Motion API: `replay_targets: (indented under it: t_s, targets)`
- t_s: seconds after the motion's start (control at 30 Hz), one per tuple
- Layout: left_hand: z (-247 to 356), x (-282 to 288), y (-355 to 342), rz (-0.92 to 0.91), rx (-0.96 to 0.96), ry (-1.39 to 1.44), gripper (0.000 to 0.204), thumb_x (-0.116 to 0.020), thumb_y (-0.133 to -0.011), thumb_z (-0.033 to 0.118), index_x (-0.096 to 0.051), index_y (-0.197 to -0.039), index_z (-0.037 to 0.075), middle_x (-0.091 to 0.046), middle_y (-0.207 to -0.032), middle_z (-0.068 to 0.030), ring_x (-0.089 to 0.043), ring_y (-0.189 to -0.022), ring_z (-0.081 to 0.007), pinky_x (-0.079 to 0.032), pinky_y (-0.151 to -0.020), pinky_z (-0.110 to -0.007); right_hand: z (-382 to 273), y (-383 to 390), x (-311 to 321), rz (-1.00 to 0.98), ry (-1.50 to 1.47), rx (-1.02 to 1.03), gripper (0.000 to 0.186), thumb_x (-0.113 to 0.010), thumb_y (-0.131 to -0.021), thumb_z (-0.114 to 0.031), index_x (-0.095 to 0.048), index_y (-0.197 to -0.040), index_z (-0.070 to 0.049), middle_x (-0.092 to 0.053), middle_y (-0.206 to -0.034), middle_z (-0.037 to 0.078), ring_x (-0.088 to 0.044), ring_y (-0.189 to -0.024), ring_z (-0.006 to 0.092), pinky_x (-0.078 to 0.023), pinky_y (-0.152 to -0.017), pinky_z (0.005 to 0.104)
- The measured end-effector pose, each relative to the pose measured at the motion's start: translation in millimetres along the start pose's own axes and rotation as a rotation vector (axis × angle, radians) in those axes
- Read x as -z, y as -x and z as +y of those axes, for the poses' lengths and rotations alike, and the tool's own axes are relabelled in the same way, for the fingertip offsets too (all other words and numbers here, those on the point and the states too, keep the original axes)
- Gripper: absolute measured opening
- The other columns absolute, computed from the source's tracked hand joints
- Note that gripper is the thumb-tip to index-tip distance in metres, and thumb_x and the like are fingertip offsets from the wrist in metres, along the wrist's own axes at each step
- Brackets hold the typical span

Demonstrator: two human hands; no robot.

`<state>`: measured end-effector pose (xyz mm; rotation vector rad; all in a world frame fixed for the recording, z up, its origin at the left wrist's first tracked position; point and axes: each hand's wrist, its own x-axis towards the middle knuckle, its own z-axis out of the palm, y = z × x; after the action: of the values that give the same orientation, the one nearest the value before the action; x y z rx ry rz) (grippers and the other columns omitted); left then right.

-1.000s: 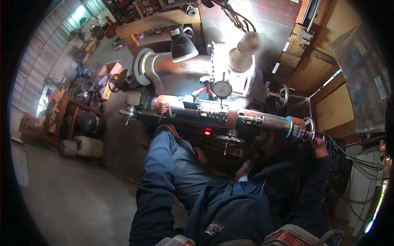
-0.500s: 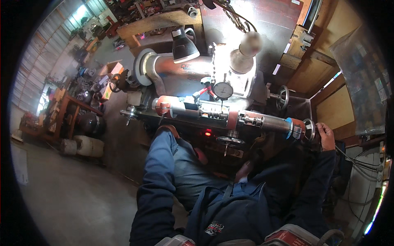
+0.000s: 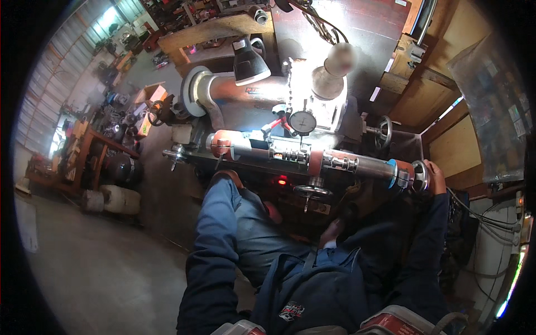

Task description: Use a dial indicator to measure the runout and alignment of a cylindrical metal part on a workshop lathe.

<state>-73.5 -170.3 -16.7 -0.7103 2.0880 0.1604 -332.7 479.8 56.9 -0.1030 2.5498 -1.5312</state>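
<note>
I stand at a long metal machine (image 3: 279, 153) with a bright lit work area. My right hand (image 3: 434, 176) grips the round handwheel (image 3: 419, 176) at the machine's right end. My left hand (image 3: 225, 177) rests against the front edge of the bed near the left end; its fingers are hidden. A round dial gauge (image 3: 302, 121) stands above the bed's middle. A small handwheel (image 3: 311, 191) and a red light (image 3: 282, 180) sit on the front, between my arms.
A black lamp (image 3: 248, 61) hangs over the machine. Another handwheel (image 3: 383, 131) sits at the back right. Wooden panels (image 3: 452, 148) and cables (image 3: 480, 215) close in the right side. Cluttered shelves and machine parts (image 3: 95, 162) stand at the left beside a concrete floor (image 3: 100, 262).
My right hand has risen from below the machine's right end and closed on the handwheel there. My left hand has stayed in place.
</note>
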Motion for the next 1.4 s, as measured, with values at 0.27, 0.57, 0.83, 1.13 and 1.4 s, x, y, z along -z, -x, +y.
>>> replay_targets:
  t_s: [0.27, 0.57, 0.83, 1.13, 1.4]
  targets:
    - [9.6, 15.0, 21.0, -0.035, -0.05, 0.031, 0.064, -0.075, -0.078, 0.049, -0.063, -0.126, 0.008, -0.057, -0.135, -0.0131, -0.054, -0.125, -0.0289, -0.044, -0.104, -0.038, 23.3, 8.8, 1.2, -0.205, 0.31, 0.107, 0.025, -0.057, -0.095, -0.021, -0.067, -0.107, -0.002, -0.069, -0.095, 0.003, -0.063, -0.083, 0.0148, -0.052, -0.073, 0.0332]
    - [17.9, 13.2, 42.9, 0.08, -0.027, 0.025, 0.058, -0.075, -0.078, 0.046, -0.065, -0.123, 0.01, -0.059, -0.132, -0.0156, -0.056, -0.123, -0.0306, -0.045, -0.102, -0.04, 67.7, 51.5, 15.7, -0.121, 0.38, 0.149, 0.026, -0.056, -0.094, -0.019, -0.068, -0.105, 0.001, -0.072, -0.095, 0.01, -0.067, -0.085, 0.0186, -0.05, -0.074, 0.0331]
    - [122.9, -9.0, 201.2, 0.311, -0.994, 0.481, 0.037, -0.067, -0.083, 0.018, -0.063, -0.116, 0.002, -0.067, -0.113, -0.0167, -0.063, -0.106, -0.0356, -0.05, -0.091, -0.042, -122.8, 161.9, -15.0, -0.093, -0.309, 0.143, 0.058, -0.033, -0.103, -0.048, -0.06, -0.116, 0.001, -0.067, -0.098, 0.011, -0.064, -0.092, 0.0227, -0.049, -0.079, 0.0344]
    - [222.8, -42.9, 267.4, 0.184, -1.329, 1.312, 0.018, -0.055, -0.092, -0.005, -0.061, -0.108, -0.001, -0.064, -0.093, -0.0084, -0.061, -0.089, -0.014, -0.049, -0.079, -0.027, -209.0, 176.9, -129.2, -0.439, 0.155, 0.714, 0.048, -0.05, -0.095, -0.037, -0.054, -0.13, -0.006, -0.054, -0.131, 0.016, -0.043, -0.129, 0.0351, -0.03, -0.11, 0.0452]
    - [162.8, -11.9, 217.3, 0.897, -0.954, 1.246, 0.011, -0.062, -0.094, 0.006, -0.068, -0.101, 0.0, -0.06, -0.08, -0.0013, -0.054, -0.074, -0.0064, -0.045, -0.067, -0.021, -99.5, 64.8, -43.8, 0.429, 0.538, 0.242, 0.051, -0.05, -0.1, -0.033, -0.046, -0.135, 0.004, -0.058, -0.123, 0.028, -0.057, -0.114, 0.0399, -0.045, -0.096, 0.0424]
